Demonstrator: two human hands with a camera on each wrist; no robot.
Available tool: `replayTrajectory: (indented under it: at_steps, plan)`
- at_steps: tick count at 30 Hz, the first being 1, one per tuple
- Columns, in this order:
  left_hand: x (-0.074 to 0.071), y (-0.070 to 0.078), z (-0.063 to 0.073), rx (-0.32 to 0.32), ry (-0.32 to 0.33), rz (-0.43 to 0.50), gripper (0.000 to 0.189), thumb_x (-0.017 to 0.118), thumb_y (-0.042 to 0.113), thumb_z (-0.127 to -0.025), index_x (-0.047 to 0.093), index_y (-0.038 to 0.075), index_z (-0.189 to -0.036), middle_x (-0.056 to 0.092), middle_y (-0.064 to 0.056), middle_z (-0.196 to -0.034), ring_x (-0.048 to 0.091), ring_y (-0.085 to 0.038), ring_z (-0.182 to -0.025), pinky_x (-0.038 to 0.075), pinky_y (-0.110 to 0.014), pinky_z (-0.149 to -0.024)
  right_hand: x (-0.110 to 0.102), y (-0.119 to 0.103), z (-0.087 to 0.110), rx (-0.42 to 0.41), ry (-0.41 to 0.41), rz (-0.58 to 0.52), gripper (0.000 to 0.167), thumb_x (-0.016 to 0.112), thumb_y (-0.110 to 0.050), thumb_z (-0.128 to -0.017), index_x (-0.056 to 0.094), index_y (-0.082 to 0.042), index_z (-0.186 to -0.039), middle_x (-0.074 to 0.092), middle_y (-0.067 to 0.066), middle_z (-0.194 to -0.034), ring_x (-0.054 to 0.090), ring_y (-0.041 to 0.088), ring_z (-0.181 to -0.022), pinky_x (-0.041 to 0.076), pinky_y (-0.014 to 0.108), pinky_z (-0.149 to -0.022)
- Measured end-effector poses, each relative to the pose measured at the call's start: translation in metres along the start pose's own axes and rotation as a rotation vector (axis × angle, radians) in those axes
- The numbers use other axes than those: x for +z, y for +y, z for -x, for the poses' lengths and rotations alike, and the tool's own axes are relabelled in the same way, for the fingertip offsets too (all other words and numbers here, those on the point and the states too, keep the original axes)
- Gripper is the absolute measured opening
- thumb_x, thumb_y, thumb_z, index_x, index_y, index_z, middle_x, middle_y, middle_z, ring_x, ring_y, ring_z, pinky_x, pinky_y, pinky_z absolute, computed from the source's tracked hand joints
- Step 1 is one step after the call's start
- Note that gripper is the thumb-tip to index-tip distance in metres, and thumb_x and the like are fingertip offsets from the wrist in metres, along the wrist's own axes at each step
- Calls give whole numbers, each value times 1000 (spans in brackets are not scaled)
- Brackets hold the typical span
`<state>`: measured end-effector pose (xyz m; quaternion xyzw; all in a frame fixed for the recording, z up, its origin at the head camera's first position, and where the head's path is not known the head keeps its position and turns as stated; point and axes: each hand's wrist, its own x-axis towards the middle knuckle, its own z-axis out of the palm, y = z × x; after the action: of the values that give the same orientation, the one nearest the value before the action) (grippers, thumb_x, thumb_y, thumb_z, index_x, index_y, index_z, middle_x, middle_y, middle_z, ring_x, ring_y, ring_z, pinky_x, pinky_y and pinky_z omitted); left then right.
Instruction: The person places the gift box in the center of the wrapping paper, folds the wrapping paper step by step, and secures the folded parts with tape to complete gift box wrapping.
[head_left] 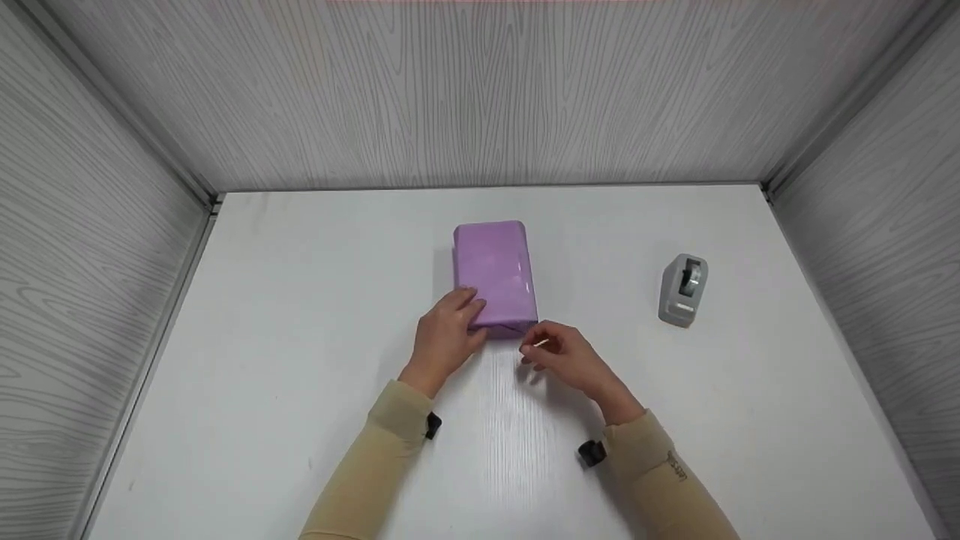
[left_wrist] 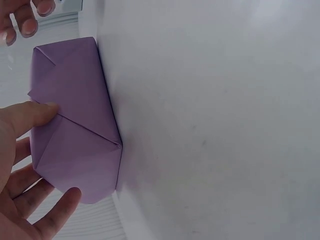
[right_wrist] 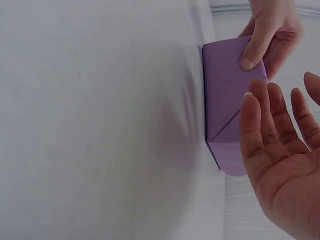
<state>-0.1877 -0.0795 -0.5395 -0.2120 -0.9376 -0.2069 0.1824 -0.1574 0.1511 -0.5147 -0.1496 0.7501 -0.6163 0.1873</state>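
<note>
A box wrapped in shiny purple paper (head_left: 493, 262) lies on the white table, its near end toward me. Its end flaps (left_wrist: 75, 82) are folded into a diagonal seam. My left hand (head_left: 445, 334) holds the near left corner, fingers over the top and side. In the left wrist view the left thumb (left_wrist: 37, 116) presses the folded end by the seam. Off the near right corner is my right hand (head_left: 568, 358), its fingers loosely bent and holding nothing visible. In the right wrist view the right fingertips (right_wrist: 250, 112) overlap the box's end.
To the right of the box stands a grey tape dispenser (head_left: 683, 290) with a roll in it. Wood-grain panels (head_left: 480, 97) enclose the white table (head_left: 300, 300) at the back and both sides. A small black device (head_left: 592, 453) sits at the right wrist.
</note>
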Motion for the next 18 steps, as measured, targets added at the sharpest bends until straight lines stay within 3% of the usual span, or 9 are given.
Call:
replayTrajectory:
  at_steps: [4,8,13,18]
  plan:
    - [-2,1,0,1,0,8,40,84,21,-77,72,6,-112,63,-11,-126,55,-28,-123,47,-38,-99,10,-12,-4,-16,-28,-51,21,61,-2,-96,56,13,-109,61,27,-103,62,51,-95,48,64,-81]
    - [-1,0,0,-2,1,7,39,83,20,-77,72,6,-113,64,-11,-126,55,-28,-123,47,-40,-98,16,-2,-15,-19,-41,-74,27,62,-5,-96,54,14,-113,62,27,-102,63,48,-92,49,64,-79]
    - [0,-1,0,8,17,7,39,83,19,-78,72,6,-112,64,-12,-126,56,-28,-122,49,-41,-95,21,8,-27,2,-47,-90,30,64,-10,-96,54,10,-115,64,26,-102,64,45,-89,53,57,-76]
    - [0,-1,1,4,14,11,38,83,19,-78,73,6,-112,64,-11,-126,56,-28,-122,49,-41,-95,24,13,-35,47,-13,-138,30,66,-16,-95,56,5,-115,65,24,-101,66,31,-81,55,45,-71]
